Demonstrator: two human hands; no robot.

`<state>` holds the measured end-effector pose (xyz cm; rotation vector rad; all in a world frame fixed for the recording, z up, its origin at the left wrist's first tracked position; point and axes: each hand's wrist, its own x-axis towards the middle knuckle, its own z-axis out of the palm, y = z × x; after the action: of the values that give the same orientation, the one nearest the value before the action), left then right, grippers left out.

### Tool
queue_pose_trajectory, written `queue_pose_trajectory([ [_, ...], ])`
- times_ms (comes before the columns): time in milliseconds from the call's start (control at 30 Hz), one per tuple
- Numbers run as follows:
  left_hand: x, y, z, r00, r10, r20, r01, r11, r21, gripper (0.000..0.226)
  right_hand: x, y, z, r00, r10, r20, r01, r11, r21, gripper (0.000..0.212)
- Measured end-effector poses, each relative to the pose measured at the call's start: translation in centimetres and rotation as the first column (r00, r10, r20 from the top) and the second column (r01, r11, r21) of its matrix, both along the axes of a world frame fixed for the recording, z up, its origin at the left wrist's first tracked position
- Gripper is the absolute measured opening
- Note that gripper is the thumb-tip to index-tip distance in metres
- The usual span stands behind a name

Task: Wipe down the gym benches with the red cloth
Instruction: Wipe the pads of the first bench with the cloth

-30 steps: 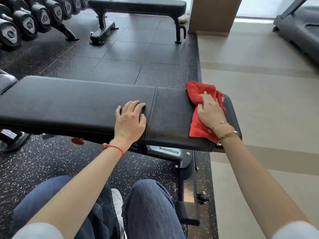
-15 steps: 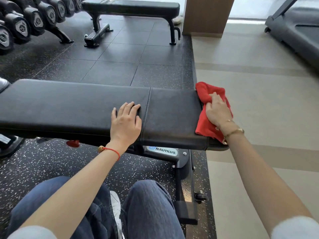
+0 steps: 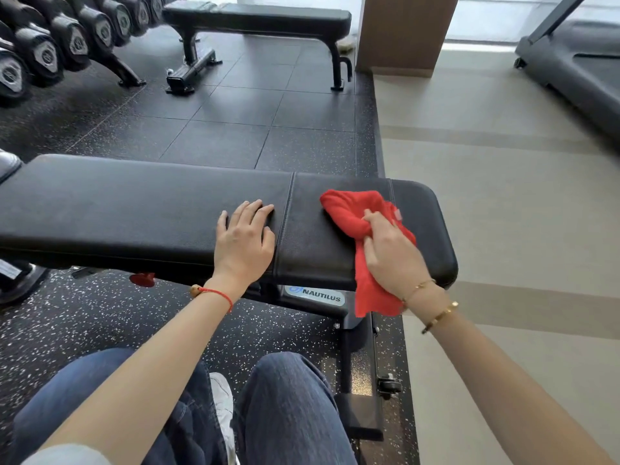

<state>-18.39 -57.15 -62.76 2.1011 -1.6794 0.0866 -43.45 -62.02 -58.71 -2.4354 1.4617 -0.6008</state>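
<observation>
A black padded gym bench (image 3: 134, 209) runs across the view in front of me, with a seam between its long pad and its short right pad. My right hand (image 3: 391, 253) grips the bunched red cloth (image 3: 349, 209) on the short right pad; part of the cloth hangs over the near edge. My left hand (image 3: 243, 236) lies flat, fingers apart, on the long pad just left of the seam. A second black bench (image 3: 261, 16) stands further back.
A rack of black dumbbells (image 3: 60, 38) lines the back left. A wooden pillar (image 3: 402, 31) and a treadmill (image 3: 577, 68) stand at the back right. The bench's frame and foot (image 3: 360, 414) are by my right knee. Beige flooring lies to the right.
My right hand has drawn the red cloth leftwards from the bench's right end onto the short pad, and the cloth is more bunched. My left hand has stayed put.
</observation>
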Motion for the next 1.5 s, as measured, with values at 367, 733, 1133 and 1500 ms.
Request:
queue_pose_trajectory([
  [367, -0.1, -0.1, -0.2, 1.0, 0.005, 0.016, -0.005, 1.0, 0.007, 0.046, 4.2, -8.8, 1.1, 0.988, -0.152, 0.022, 0.147, 0.978, 0.146, 0.03],
  [733, 0.1, -0.1, -0.3, 1.0, -0.002, 0.014, 0.002, 1.0, 0.009, 0.045, -2.9, 0.1, -0.8, 0.992, -0.082, 0.092, 0.081, 0.997, 0.014, 0.033],
  [1133, -0.3, -0.4, -0.2, 0.998, 0.046, 0.053, -0.044, 0.998, -0.035, 0.045, 0.2, -8.7, -0.1, 0.98, -0.174, 0.094, 0.167, 0.983, 0.082, 0.03],
  [1500, -0.1, -0.3, 0.0, 0.998, 0.042, 0.054, -0.041, 0.999, -0.029, 0.045, -1.7, -4.3, -1.1, 0.986, 0.025, 0.164, -0.031, 0.999, 0.037, 0.027],
])
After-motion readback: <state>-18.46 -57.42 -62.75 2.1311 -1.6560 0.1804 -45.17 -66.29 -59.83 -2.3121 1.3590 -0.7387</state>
